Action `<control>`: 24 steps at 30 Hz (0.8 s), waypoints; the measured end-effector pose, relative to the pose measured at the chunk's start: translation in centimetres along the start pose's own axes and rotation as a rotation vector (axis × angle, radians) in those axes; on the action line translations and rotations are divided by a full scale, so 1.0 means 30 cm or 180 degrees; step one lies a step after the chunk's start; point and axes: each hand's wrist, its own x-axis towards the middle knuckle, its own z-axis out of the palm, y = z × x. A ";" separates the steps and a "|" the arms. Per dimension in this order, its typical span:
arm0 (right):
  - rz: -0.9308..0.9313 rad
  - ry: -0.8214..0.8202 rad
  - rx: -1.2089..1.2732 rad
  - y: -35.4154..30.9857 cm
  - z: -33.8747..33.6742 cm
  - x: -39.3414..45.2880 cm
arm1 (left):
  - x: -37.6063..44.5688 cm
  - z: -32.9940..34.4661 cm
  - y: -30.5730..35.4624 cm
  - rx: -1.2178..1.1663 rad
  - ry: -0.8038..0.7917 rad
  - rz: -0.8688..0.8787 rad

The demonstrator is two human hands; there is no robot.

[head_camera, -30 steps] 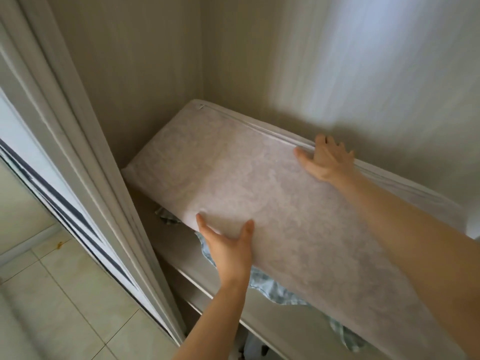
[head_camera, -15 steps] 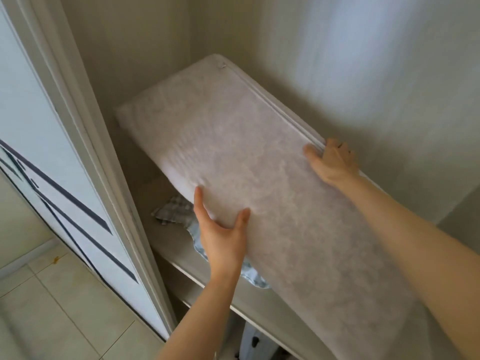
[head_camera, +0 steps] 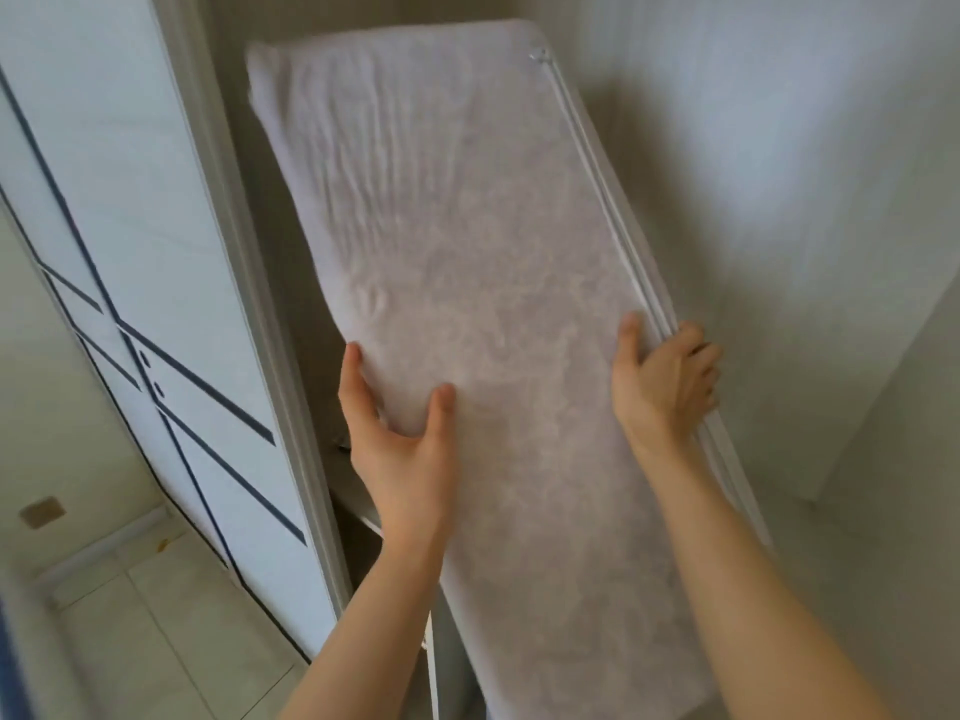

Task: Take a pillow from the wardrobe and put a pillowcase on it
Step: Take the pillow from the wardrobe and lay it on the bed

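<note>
Pale, faintly mottled fabric covers the pillow [head_camera: 467, 304], a long slab tilted steeply with its far end high inside the wardrobe and its near end running down between the forearms. The left hand [head_camera: 400, 444] pinches the pillow's left edge, thumb on the front face and fingers wrapped behind. The right hand [head_camera: 665, 381] clamps the right edge over the zipper seam [head_camera: 597, 200]. At left stands the wardrobe door [head_camera: 171, 304], close beside the pillow. As I judge it, the raised far corner could catch on the door frame, and the soft filling could sag and slip from such narrow edge grips.
</note>
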 end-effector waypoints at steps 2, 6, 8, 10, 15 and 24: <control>0.0024 0.0031 0.0121 0.014 -0.001 -0.036 | -0.002 -0.015 -0.004 -0.0003 0.0083 -0.0016; 0.0075 0.0158 0.0327 0.044 -0.017 -0.091 | -0.014 -0.037 0.027 -0.0016 0.0067 0.0078; 0.0124 0.0139 0.0482 0.059 -0.049 -0.137 | -0.059 -0.066 0.079 0.0081 0.0163 0.0158; 0.0163 0.0134 0.0652 0.064 -0.063 -0.189 | -0.095 -0.103 0.111 0.0152 0.0272 0.0249; 0.0150 0.0065 0.1075 0.015 -0.072 -0.308 | -0.080 -0.210 0.156 0.0252 0.0560 0.0057; -0.0376 -0.0368 0.1737 -0.157 -0.020 -0.576 | -0.051 -0.492 0.211 0.0639 0.1321 0.0507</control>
